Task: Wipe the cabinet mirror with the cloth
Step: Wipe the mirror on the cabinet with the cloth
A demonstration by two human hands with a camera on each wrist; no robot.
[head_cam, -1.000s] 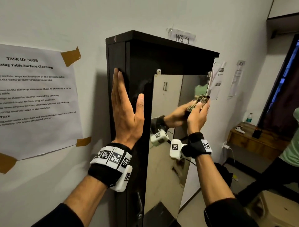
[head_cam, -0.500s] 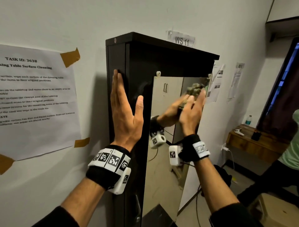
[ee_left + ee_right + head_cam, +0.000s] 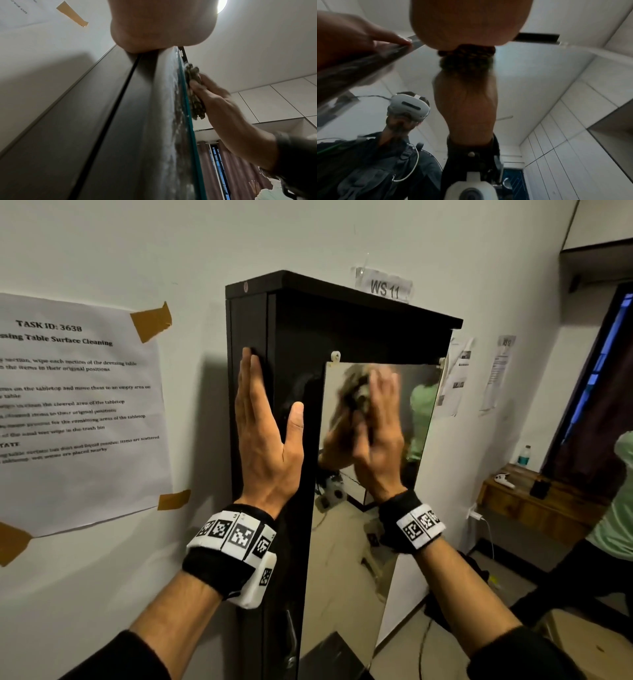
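A tall black cabinet (image 3: 342, 313) hangs on the wall, with a mirror (image 3: 346, 559) on its door. My left hand (image 3: 263, 433) lies flat on the cabinet's left front edge, fingers straight and pointing up. My right hand (image 3: 376, 426) holds a bunched olive-brown cloth (image 3: 356, 395) against the top part of the glass; both are motion-blurred. In the left wrist view the cloth (image 3: 195, 92) is squeezed between my right hand (image 3: 219, 105) and the mirror's edge (image 3: 187, 111), which shows streaks. In the right wrist view the cloth (image 3: 467, 58) sits under my palm.
A taped task sheet (image 3: 75, 412) hangs on the wall to the left. To the right are a wooden shelf (image 3: 534, 508) with a bottle (image 3: 524, 455) and another person in a green shirt (image 3: 616, 508). A box (image 3: 582, 642) sits on the floor.
My right hand has carried the cloth from the mirror's upper right edge leftward and up towards its top middle. My left hand has stayed flat on the cabinet.
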